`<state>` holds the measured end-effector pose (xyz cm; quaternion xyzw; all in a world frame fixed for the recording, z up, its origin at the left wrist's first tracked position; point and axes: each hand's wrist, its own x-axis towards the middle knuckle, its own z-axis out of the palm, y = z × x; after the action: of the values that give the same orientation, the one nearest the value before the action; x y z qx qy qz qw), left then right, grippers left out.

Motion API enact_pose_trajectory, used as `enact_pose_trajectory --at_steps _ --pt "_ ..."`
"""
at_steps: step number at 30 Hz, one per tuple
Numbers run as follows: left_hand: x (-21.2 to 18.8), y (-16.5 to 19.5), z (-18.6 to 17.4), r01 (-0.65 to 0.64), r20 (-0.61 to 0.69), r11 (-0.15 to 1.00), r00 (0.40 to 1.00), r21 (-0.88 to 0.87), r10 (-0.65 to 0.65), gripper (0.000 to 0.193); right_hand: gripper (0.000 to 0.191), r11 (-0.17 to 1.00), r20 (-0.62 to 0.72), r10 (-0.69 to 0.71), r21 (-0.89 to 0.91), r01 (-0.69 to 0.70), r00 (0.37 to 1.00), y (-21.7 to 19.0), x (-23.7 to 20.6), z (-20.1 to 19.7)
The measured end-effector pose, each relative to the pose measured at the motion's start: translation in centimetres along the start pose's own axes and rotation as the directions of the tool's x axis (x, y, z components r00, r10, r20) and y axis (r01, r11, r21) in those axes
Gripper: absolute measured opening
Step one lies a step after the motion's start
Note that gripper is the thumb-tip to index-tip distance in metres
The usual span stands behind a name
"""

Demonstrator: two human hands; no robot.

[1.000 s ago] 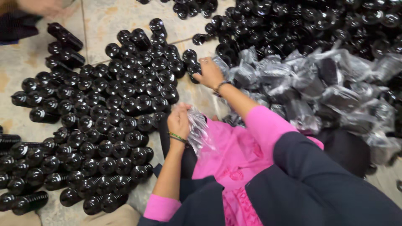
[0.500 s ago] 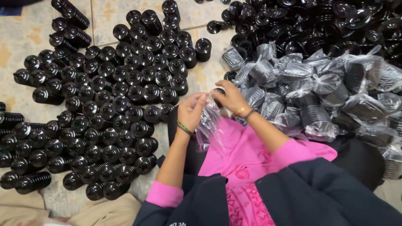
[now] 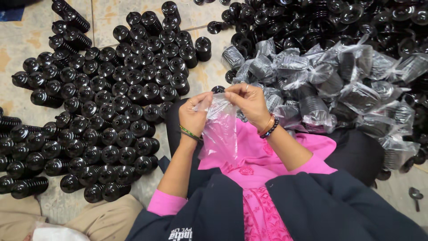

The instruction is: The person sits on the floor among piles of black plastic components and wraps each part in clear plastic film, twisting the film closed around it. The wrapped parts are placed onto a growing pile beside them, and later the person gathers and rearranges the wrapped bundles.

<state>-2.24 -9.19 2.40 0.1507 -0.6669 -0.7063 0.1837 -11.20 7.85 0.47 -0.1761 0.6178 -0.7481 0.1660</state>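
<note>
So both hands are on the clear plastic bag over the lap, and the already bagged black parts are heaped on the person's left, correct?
Not quite. The head view shows both the left hand and the right hand on the clear plastic bag over the lap, but the bagged black parts are heaped on the person's right. On the left stand the unbagged black parts.

- Two hands at work: left hand [image 3: 192, 117] and right hand [image 3: 249, 103], both pinching one clear plastic bag [image 3: 221, 129].
- Left of the bag: many dozens of black ribbed rubber boots [image 3: 107, 111] standing on the floor, too many to count.
- Right of it: over a dozen bagged boots [image 3: 321, 85].
- One spoon [image 3: 415, 195] far right.
</note>
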Motion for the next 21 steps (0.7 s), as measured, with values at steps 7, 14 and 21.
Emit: enact_pose_trajectory --at_steps 7,14,21 --pt "-0.9 -1.1 0.5 -0.072 0.050 0.989 0.997 0.129 0.066 0.037 0.013 0.957 0.042 -0.254 -0.130 0.258 0.966 0.1 -2.4 -0.1" --pt "-1.5 -2.8 -0.1 -0.149 0.230 0.956 0.969 0.253 0.090 0.040 0.015 0.878 0.122 0.226 0.405 -0.257 0.966 0.9 -2.5 -0.8" --pt "-3.5 -3.5 -1.1 0.690 0.727 0.394 0.682 -0.608 -0.073 0.048 0.017 0.573 0.292 0.330 0.694 -0.436 0.898 2.0 -4.4 -0.9"
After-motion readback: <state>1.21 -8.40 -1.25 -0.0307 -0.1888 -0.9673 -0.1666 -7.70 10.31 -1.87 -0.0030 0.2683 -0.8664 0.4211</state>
